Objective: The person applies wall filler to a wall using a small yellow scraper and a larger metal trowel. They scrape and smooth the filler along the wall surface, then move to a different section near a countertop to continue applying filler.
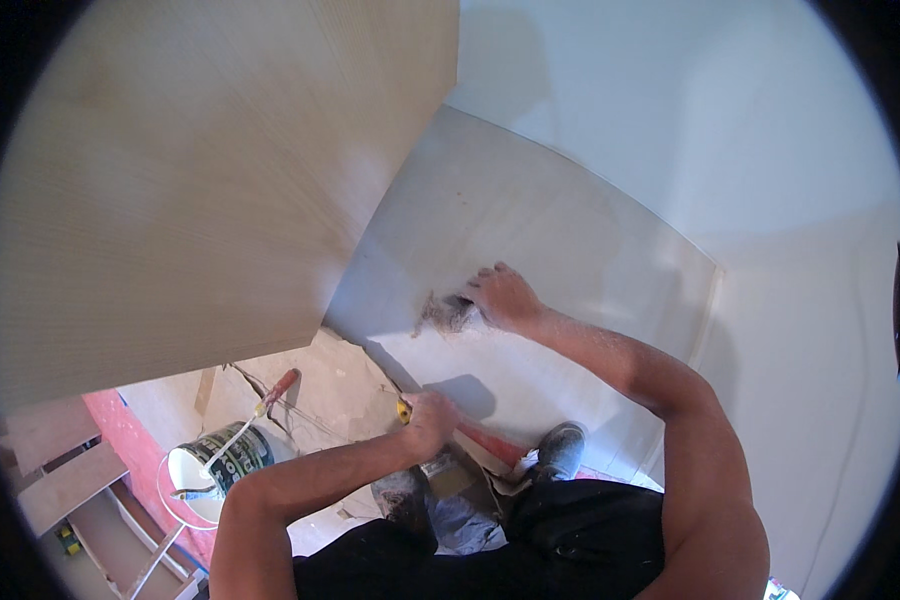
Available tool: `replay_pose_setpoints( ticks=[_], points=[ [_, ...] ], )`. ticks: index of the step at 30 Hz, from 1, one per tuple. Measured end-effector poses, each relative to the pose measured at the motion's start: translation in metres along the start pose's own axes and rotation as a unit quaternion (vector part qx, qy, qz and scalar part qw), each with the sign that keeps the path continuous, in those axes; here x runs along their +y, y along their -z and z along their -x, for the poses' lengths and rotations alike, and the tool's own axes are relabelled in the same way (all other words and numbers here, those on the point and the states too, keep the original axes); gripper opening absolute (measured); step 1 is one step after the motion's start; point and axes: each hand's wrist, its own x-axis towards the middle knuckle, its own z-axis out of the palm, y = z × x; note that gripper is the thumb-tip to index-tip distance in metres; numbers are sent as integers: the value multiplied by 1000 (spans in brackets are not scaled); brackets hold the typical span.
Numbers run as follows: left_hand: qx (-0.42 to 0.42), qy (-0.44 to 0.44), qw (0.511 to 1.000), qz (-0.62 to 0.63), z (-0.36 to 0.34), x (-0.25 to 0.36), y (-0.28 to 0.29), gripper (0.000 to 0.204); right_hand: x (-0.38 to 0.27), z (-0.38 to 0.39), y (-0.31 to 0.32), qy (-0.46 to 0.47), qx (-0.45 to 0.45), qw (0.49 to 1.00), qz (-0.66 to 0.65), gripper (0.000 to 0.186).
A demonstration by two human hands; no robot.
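My left hand (432, 420) is closed around a tool with a yellow end (403, 411); the rest of it is hidden by my fingers. A long red strip (495, 443) runs beside that hand toward my boot, and I cannot tell if it belongs to the tool. Farther forward, my right hand (505, 298) is bent down over a pale, dusty surface (560, 220). Its fingers close over something dark that I cannot make out. Next to them lies a patch of grey-brown dust or debris (440, 315).
A large wood-grain panel (200, 190) stands at the left, and a white wall (800, 330) rises at the right. Creased brown paper (340, 385) covers floor at lower left. There, a paint bucket (235, 450) holds a red-handled tool (275, 390). My boot (562, 448) is close by.
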Motion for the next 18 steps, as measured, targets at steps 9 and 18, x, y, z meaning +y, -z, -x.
replay_pose_setpoints(
  ticks=[9,18],
  points=[
    [8,-57,998,14,15,6,14,18,-40,-70,-29,193,12,980,41,14],
    [356,-242,902,33,50,11,5,37,4,32,38,-38,79,991,-98,21]
  ],
)
